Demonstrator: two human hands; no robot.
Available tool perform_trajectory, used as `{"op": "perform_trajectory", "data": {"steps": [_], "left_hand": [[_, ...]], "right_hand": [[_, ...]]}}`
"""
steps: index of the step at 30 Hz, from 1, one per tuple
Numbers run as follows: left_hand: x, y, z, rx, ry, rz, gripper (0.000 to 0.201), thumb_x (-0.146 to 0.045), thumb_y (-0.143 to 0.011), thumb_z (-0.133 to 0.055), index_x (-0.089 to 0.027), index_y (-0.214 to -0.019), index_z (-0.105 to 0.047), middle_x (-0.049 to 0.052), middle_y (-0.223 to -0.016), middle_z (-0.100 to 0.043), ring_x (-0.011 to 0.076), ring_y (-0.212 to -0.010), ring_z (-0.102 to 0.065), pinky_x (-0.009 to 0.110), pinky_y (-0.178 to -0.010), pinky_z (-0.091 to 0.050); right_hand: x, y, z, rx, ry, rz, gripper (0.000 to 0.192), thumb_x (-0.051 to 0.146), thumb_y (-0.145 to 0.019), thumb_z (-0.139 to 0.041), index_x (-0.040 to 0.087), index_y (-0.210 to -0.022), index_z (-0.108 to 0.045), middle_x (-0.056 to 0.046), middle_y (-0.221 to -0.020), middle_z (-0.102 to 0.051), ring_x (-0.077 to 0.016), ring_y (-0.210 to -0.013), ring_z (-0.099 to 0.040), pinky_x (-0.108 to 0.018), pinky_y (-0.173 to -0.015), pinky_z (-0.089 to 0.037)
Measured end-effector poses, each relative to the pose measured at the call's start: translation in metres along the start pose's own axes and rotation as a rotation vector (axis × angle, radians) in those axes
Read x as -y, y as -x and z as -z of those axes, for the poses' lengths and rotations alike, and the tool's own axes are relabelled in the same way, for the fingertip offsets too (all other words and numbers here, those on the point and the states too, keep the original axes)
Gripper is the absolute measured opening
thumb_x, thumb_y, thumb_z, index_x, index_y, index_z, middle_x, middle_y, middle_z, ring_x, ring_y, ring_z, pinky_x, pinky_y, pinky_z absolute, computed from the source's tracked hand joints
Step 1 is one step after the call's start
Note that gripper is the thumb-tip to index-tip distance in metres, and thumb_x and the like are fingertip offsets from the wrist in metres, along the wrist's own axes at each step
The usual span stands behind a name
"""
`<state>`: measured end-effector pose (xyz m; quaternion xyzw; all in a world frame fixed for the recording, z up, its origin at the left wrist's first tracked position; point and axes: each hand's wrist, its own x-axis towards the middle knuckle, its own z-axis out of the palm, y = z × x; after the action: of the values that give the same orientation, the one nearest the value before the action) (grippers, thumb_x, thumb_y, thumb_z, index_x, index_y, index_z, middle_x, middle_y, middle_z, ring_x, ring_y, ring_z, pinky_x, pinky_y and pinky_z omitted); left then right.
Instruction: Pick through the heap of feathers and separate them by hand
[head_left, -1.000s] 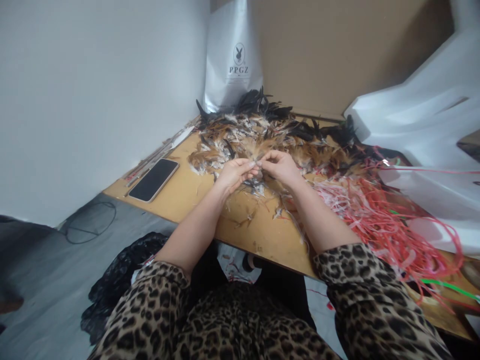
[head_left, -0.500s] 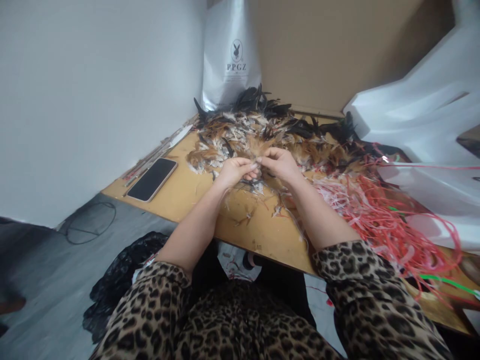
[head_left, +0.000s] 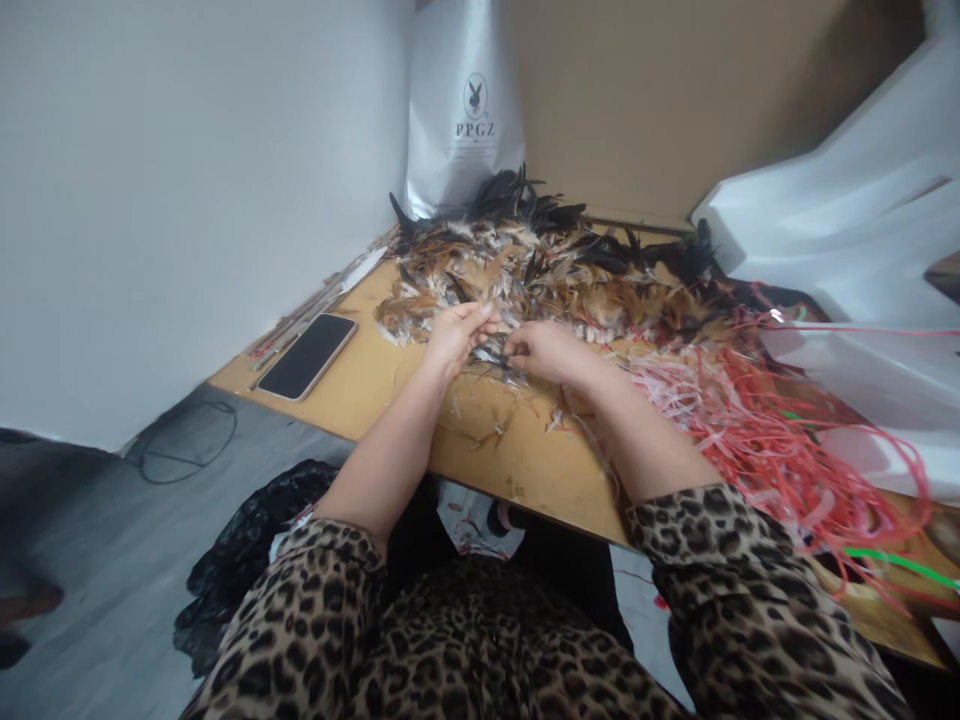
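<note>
Feathers (head_left: 615, 295), brown, black and white, lie heaped across the far half of the table (head_left: 525, 475), the black ones mostly along the back. Both hands are at the near edge of this heap, close together but apart. The left hand (head_left: 452, 338) is on its side, thumb and forefinger pressed together at the tips in a narrow pinch. A brown tuft (head_left: 493, 272) fans up just beyond that pinch and seems to be held in it, though its lower end is hard to make out against the heap behind. The right hand (head_left: 553, 350) is a little nearer the body, back upward, its fingers curled inward toward the left hand; whether anything is between them, I cannot tell. Dark and pale feathers lie between and just below the two hands, and a few small scraps (head_left: 491, 435) are scattered on the bare wood nearer the body.

To the right of the right forearm spreads a tangle of pink and red strips (head_left: 787, 460), with a bright green strip (head_left: 904, 567) at its near end. White sheeting (head_left: 817, 230) rises behind the tangle. A phone (head_left: 309, 357) lies screen up and dark at the table's left, well apart from the hands. Behind the heap stands a silver bag (head_left: 465, 170) lettered PPGZ. On the floor to the left are a looped cable (head_left: 187, 462) and a crumpled black bag (head_left: 247, 540). Leopard-print sleeves (head_left: 712, 540) end near the elbows.
</note>
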<state>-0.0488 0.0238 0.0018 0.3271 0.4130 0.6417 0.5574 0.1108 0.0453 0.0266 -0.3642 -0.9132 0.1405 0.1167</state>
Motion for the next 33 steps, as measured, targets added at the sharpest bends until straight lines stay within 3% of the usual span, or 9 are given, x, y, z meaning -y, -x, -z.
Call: {"op": "perform_trajectory", "data": {"steps": [3, 6, 11, 14, 17, 23, 33], "left_hand": [[0.000, 0.000, 0.000, -0.019, 0.000, 0.010, 0.017, -0.023, -0.067, -0.071, -0.011, -0.073, -0.062, 0.002, -0.066, -0.066, 0.0027, -0.050, -0.056, 0.012, -0.045, -0.039], [0.001, -0.001, 0.001, -0.021, 0.031, 0.013, 0.018, -0.024, -0.066, -0.072, -0.011, -0.073, -0.062, 0.002, -0.067, -0.066, 0.0026, -0.050, -0.056, 0.011, -0.044, -0.039], [0.002, -0.003, 0.003, 0.003, 0.088, 0.000, 0.013, -0.021, -0.069, -0.069, -0.011, -0.074, -0.062, 0.002, -0.071, -0.067, 0.0027, -0.054, -0.058, 0.011, -0.047, -0.041], [0.003, -0.003, 0.003, 0.065, 0.092, 0.047, 0.010, -0.018, -0.071, -0.067, -0.011, -0.077, -0.063, 0.004, -0.078, -0.069, 0.0031, -0.058, -0.059, 0.011, -0.050, -0.043], [0.006, -0.001, 0.003, 0.165, 0.074, 0.099, 0.012, -0.017, -0.070, -0.068, -0.010, -0.079, -0.064, 0.007, -0.084, -0.069, 0.0048, -0.062, -0.062, 0.012, -0.053, -0.045], [0.011, 0.001, 0.005, 0.306, 0.019, 0.121, 0.018, -0.019, -0.068, -0.071, -0.009, -0.082, -0.066, 0.009, -0.087, -0.070, 0.0067, -0.064, -0.063, 0.013, -0.053, -0.046], [0.012, -0.001, 0.005, 0.280, 0.041, 0.096, 0.012, -0.016, -0.069, -0.069, -0.007, -0.077, -0.066, 0.004, -0.070, -0.066, 0.0028, -0.056, -0.058, 0.010, -0.053, -0.045]], "right_hand": [[0.008, 0.001, -0.006, 0.004, 0.133, -0.014, 0.011, 0.021, -0.068, -0.058, 0.021, -0.072, -0.068, -0.005, -0.075, -0.067, -0.0164, -0.068, -0.057, -0.025, -0.059, -0.034], [0.006, 0.000, -0.006, -0.053, 0.063, -0.028, 0.012, 0.021, -0.070, -0.054, 0.019, -0.066, -0.065, -0.004, -0.069, -0.066, -0.0141, -0.063, -0.055, -0.024, -0.057, -0.034], [-0.011, -0.007, -0.001, -0.343, -0.548, -0.185, 0.016, 0.031, -0.068, -0.059, 0.016, -0.065, -0.060, 0.000, -0.057, -0.060, -0.0095, -0.049, -0.047, -0.022, -0.048, -0.034], [-0.013, -0.011, 0.000, -0.403, -0.968, -0.301, 0.025, 0.039, -0.064, -0.065, 0.016, -0.065, -0.056, -0.001, -0.058, -0.062, -0.0068, -0.040, -0.041, -0.021, -0.039, -0.029], [-0.009, -0.012, 0.000, -0.425, -1.179, -0.346, 0.031, 0.042, -0.059, -0.071, 0.017, -0.066, -0.054, -0.002, -0.062, -0.064, -0.0054, -0.039, -0.041, -0.019, -0.036, -0.028], [-0.003, -0.013, -0.004, -0.436, -1.232, -0.380, 0.034, 0.043, -0.057, -0.073, 0.016, -0.067, -0.055, -0.002, -0.064, -0.066, -0.0044, -0.040, -0.043, -0.017, -0.036, -0.030], [-0.005, -0.011, -0.001, -0.352, -1.333, -0.300, 0.036, 0.040, -0.051, -0.078, 0.016, -0.062, -0.055, 0.001, -0.061, -0.063, -0.0042, -0.044, -0.043, -0.017, -0.039, -0.031]]}}
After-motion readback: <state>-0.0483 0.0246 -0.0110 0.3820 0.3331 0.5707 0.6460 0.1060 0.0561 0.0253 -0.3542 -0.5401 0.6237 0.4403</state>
